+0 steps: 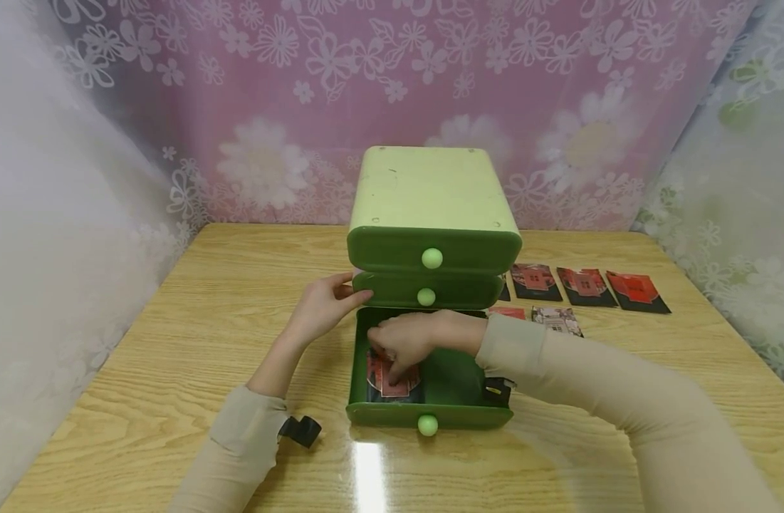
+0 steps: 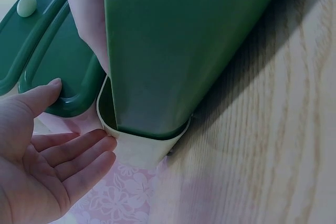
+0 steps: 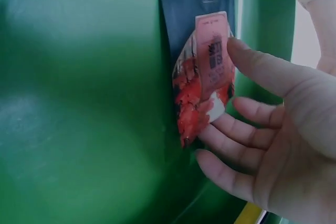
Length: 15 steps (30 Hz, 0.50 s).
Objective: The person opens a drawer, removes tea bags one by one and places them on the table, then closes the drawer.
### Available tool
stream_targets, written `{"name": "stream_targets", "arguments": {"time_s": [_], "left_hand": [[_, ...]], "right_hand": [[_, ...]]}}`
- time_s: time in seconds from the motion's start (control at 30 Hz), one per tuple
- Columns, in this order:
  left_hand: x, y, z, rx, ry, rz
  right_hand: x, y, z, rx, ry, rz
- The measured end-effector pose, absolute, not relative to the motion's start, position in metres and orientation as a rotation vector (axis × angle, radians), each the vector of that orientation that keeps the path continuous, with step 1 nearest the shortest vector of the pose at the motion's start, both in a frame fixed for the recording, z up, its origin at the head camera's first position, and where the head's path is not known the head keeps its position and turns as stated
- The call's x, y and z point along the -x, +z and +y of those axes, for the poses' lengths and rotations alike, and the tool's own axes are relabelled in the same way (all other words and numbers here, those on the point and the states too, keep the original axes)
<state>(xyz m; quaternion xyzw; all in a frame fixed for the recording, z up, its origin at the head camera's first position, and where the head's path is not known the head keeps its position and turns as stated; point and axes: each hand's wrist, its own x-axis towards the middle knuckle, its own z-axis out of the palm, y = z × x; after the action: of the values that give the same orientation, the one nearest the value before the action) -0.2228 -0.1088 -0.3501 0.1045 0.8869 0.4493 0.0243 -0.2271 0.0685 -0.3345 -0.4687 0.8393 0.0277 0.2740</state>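
Note:
A small cabinet, pale green with dark green drawer fronts and round knobs, stands on the table. Its bottom drawer is pulled out. Inside, at the left, lies a flat black-and-red packet with a pink label. My right hand reaches into that drawer, thumb at the packet's edge and fingers loosely bent beside it in the right wrist view. My left hand is at the cabinet's left side, its thumb on the corner of the middle drawer front and its fingers alongside.
Several similar packets lie in a row to the right of the cabinet, and a paler packet lies in front of them. A flowered curtain hangs behind the wooden table.

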Motion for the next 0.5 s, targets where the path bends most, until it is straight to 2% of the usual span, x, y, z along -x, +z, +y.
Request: {"name": "stream_targets", "arguments": {"time_s": [0.27,0.5], "left_hand": [[0.2210,-0.3486,-0.1084,-0.327,1.394,2.742],[0.2204,-0.3465,-0.1086,-0.312,1.397,2.736]], "right_hand": [[0.2223,-0.3390,0.0651,1.188,0.064,2.285],[0.2230,-0.3341,0.0714,1.246,-0.006,2.248]]}}
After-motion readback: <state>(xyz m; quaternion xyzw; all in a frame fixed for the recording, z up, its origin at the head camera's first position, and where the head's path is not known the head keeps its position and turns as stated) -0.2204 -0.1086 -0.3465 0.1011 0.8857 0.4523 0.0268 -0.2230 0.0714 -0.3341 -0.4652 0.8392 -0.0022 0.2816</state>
